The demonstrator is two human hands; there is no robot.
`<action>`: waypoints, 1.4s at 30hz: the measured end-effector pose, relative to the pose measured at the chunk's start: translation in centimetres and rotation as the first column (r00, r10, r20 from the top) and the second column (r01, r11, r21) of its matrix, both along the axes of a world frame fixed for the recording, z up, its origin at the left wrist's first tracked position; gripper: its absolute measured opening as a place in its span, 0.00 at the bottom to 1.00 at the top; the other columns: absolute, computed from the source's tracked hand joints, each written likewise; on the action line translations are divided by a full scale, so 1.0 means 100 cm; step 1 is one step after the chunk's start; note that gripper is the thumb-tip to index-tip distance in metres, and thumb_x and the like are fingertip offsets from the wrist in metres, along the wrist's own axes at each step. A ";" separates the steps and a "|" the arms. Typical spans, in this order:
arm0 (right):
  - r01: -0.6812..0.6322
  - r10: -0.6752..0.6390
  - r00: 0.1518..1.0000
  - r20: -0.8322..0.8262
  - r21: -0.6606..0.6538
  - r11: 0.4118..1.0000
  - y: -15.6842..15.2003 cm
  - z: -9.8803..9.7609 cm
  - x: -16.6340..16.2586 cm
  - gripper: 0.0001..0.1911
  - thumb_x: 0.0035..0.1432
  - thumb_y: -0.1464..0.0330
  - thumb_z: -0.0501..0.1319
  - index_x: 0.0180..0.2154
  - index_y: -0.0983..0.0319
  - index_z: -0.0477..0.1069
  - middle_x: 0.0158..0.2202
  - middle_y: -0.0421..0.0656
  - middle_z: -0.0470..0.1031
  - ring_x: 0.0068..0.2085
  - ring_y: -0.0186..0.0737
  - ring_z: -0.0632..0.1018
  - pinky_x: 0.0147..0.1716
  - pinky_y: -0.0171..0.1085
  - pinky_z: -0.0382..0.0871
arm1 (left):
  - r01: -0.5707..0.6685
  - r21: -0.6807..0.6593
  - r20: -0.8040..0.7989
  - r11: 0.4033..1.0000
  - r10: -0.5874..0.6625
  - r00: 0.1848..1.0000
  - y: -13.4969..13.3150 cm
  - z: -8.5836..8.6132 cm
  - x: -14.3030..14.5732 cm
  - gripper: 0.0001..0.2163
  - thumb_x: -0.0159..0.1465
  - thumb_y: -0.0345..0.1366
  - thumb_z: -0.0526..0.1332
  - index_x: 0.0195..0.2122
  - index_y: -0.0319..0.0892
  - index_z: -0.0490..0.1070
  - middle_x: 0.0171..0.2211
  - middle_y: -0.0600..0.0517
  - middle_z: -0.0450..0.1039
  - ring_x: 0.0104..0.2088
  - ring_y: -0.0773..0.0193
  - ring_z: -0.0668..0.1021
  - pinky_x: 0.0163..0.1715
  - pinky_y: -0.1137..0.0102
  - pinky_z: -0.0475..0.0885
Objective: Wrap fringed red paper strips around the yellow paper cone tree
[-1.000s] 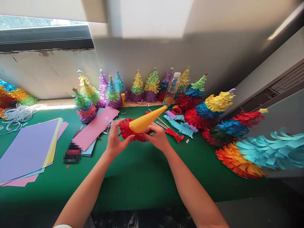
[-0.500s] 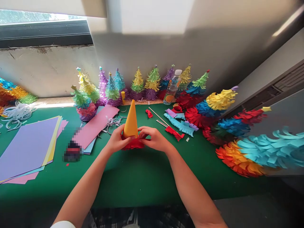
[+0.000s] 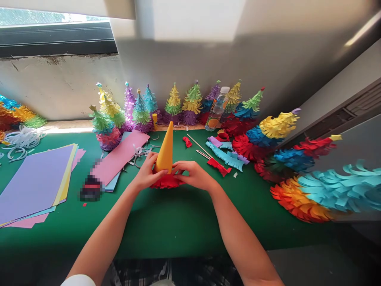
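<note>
daylight from window (image 3: 53, 18), upper left | bright patch on wall (image 3: 196, 20) | lower corners dim | right edge stretched

A craft workspace, shown by paper trees (image 3: 193, 103), coloured sheets (image 3: 37, 180) and cut scraps (image 3: 228, 155).

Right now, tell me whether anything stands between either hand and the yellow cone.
Nothing visible blocks either hand. The left hand touches the yellow cone directly, its thumb across the lower front. The right hand is at the cone's lower right edge; its fingertips may rest on the red fringe at the base.
</note>
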State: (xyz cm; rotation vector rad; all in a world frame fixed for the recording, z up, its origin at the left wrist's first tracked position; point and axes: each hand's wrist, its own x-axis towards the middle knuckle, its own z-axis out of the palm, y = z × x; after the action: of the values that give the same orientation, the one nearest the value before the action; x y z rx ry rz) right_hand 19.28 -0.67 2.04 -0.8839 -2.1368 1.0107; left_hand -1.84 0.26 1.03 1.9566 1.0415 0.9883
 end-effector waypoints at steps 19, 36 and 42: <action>0.037 -0.036 0.998 0.058 -0.010 0.999 -0.005 0.001 -0.005 0.06 0.57 0.70 0.57 0.36 0.62 0.71 0.36 0.43 0.74 0.27 0.32 0.74 0.30 0.33 0.70 | -0.041 -0.173 0.087 0.984 0.057 0.995 -0.003 -0.003 0.008 0.21 0.56 0.42 0.61 0.49 0.42 0.59 0.38 0.52 0.66 0.37 0.64 0.70 0.36 0.71 0.66; 0.069 -0.072 0.996 0.046 0.056 0.996 -0.005 0.004 -0.001 0.08 0.57 0.69 0.58 0.26 0.62 0.70 0.38 0.45 0.74 0.27 0.33 0.74 0.28 0.35 0.70 | 0.008 -0.113 0.108 0.994 0.005 0.994 0.000 -0.006 0.007 0.21 0.57 0.39 0.60 0.50 0.43 0.58 0.39 0.52 0.65 0.38 0.64 0.69 0.37 0.71 0.68; 0.026 -0.037 0.994 0.104 0.102 0.994 -0.005 0.007 0.000 0.07 0.57 0.69 0.58 0.28 0.62 0.70 0.39 0.44 0.74 0.29 0.33 0.74 0.30 0.34 0.67 | 0.061 -0.175 0.097 0.983 -0.045 0.994 -0.002 -0.004 0.005 0.19 0.58 0.41 0.59 0.49 0.42 0.59 0.39 0.51 0.64 0.38 0.63 0.69 0.37 0.70 0.69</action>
State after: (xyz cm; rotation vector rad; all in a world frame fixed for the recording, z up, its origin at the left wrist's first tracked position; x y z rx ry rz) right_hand 19.31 -1.18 2.71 -0.9379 -2.2334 0.8496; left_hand -1.33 0.08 0.61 1.7673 0.9858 0.9152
